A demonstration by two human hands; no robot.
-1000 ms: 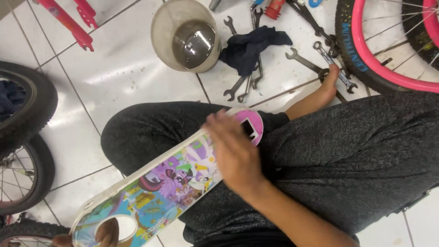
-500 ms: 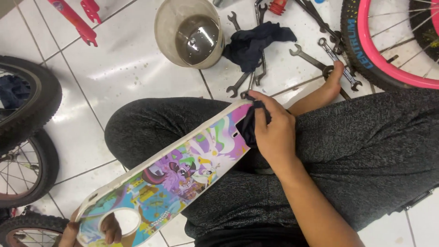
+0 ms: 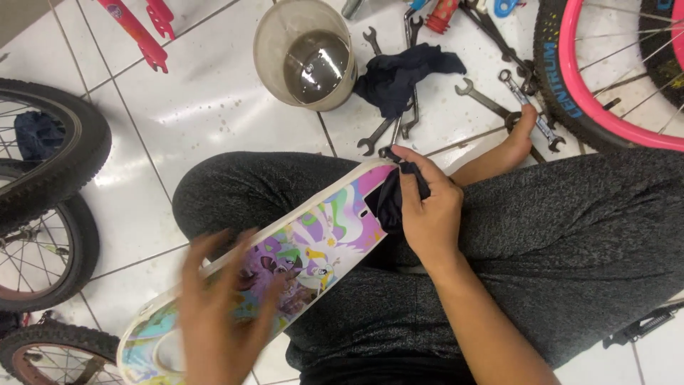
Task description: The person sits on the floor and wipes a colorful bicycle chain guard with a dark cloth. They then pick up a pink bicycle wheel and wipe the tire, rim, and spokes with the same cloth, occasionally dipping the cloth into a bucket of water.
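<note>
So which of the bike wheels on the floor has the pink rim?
The wheel at the top right, beside the wrenches; its rim is bright pink. The wheels on the left have plain metal rims.

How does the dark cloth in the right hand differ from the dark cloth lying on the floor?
The cloth in the right hand is bunched and pressed against the colourful panel by the right hand; the cloth on the floor lies loose and untouched, spread over the wrenches. Both are dark and crumpled.

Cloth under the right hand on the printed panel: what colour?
Dark navy, nearly black cloth, pressed by the right hand; head view.
</note>
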